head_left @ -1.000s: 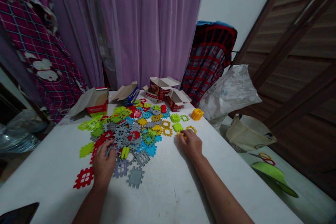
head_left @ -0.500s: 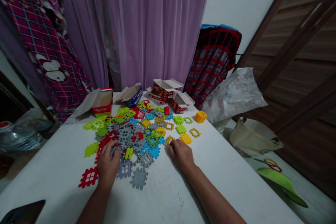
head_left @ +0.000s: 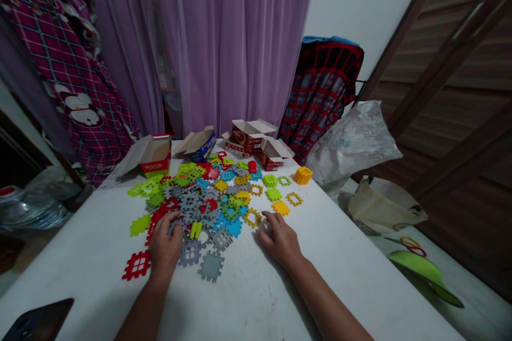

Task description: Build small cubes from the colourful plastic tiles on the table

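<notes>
My left hand (head_left: pixel 165 245) rests at the near left edge of a pile of flat, notched plastic building pieces. Its thumb and index finger are apart, over a grey piece (head_left: pixel 176 224); the other fingers are partly hidden. On the right, my right hand (head_left: pixel 280 240) hovers low over the table with its fingers spread and nothing in them. Just left of its fingertips lies a yellow square frame piece (head_left: pixel 253 218). Beyond it are a solid yellow piece (head_left: pixel 281 208), a yellow frame (head_left: pixel 295 199) and a green piece (head_left: pixel 273 194).
Opened boxes stand along the back of the white table (head_left: pixel 256 298): a red one (head_left: pixel 156 162), a blue one (head_left: pixel 205 148) and further red ones (head_left: pixel 270 157). A yellow stack (head_left: pixel 303 175) sits near the right edge. A phone (head_left: pixel 38 322) lies front left.
My right hand has let go of the yellow frame piece and spread its fingers, drawing slightly away. The left hand stays nearly where it was. The whole view has shifted slightly.
</notes>
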A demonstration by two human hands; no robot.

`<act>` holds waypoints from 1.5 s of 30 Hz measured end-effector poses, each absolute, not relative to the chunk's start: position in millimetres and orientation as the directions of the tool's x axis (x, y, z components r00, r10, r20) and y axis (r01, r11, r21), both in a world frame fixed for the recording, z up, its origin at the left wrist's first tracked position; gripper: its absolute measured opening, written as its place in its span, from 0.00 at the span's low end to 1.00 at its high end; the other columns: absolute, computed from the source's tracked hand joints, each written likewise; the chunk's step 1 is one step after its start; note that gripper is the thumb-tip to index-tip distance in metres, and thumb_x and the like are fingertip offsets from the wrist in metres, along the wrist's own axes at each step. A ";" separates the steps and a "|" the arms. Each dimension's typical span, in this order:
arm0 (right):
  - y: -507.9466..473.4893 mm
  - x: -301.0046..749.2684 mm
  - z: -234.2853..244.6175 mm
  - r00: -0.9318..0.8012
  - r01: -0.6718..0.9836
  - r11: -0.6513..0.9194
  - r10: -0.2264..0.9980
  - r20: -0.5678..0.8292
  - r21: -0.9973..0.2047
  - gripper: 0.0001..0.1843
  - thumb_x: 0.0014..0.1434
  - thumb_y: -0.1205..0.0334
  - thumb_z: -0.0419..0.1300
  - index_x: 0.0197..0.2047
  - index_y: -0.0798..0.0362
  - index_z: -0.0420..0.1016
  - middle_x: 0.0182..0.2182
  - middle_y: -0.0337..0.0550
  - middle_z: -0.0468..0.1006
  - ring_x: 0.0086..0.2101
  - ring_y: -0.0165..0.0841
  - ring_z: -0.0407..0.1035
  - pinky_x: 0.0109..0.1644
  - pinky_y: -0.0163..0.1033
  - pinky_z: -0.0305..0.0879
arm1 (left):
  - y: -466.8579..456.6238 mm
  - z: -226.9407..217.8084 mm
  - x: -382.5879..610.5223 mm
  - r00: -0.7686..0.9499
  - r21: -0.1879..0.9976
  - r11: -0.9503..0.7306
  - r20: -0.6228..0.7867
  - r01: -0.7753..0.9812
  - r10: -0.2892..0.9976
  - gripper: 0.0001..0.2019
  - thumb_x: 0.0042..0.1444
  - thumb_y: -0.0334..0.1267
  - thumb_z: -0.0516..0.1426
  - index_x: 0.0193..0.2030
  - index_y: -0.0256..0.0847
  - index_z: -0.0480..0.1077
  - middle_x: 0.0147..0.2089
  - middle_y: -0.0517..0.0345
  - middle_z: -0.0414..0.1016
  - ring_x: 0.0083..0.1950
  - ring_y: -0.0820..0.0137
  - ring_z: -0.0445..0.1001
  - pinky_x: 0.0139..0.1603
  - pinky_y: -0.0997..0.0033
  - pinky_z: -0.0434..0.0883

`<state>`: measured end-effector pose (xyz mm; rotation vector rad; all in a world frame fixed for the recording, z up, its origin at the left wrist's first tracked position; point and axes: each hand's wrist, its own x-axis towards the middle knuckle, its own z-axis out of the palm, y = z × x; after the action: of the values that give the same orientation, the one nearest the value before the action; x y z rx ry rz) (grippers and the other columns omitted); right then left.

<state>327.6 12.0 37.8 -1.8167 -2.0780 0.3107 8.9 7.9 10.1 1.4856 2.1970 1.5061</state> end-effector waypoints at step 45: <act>1.4 339.6 30.5 0.130 0.933 -0.099 0.989 0.066 -0.347 0.18 0.62 0.43 0.57 0.35 0.50 0.73 0.37 0.41 0.78 0.38 0.34 0.72 0.35 0.35 0.57 | 8.8 10.3 7.3 -0.508 0.739 0.044 0.416 0.672 0.755 0.17 0.55 0.43 0.51 0.47 0.45 0.75 0.51 0.54 0.77 0.53 0.60 0.75 0.56 0.58 0.71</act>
<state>339.6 1.4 30.5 -2.1087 -1.8719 0.2635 7.3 8.8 10.3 1.5121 2.2063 1.4778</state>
